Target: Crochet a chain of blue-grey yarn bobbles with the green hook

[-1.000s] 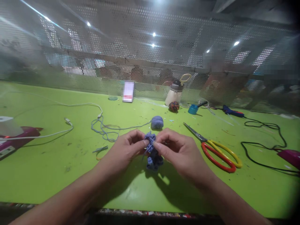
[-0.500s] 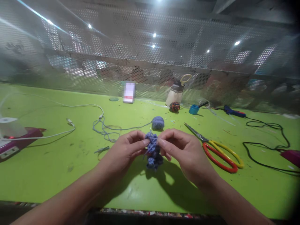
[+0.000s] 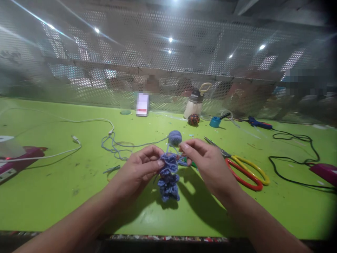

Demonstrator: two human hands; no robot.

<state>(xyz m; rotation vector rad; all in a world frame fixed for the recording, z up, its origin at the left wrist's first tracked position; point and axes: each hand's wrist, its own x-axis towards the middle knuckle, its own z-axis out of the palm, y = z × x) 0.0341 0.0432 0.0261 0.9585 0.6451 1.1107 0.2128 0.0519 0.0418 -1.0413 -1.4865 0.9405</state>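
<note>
My left hand [image 3: 142,167] is closed, thumb and fingers pinching the upper left edge of a ruffled blue-purple crochet piece [image 3: 168,189]. The rest of that piece hangs below my fingers in curled folds. On the other side, my right hand [image 3: 204,161] is closed too, its fingertips pinched on a strand of yarn [image 3: 168,147] that loops up from the top of the work. Below the right fingers shows a bit of something green [image 3: 194,164], mostly hidden. Just behind the hands sits a ball of blue-purple yarn [image 3: 175,137].
Scissors [image 3: 244,172] with red and yellow handles lie right of my right hand. Farther back are a bottle [image 3: 194,105], a dark multicoloured ball [image 3: 193,119], a blue pot [image 3: 215,122], a phone [image 3: 142,104] and a glue gun [image 3: 259,123]. A purple power strip [image 3: 28,158] and white cable lie left.
The crochet piece now hangs lower and shows more of its folds. My right hand has moved up and away from it, drawing a yarn strand apart. The view has shifted slightly.
</note>
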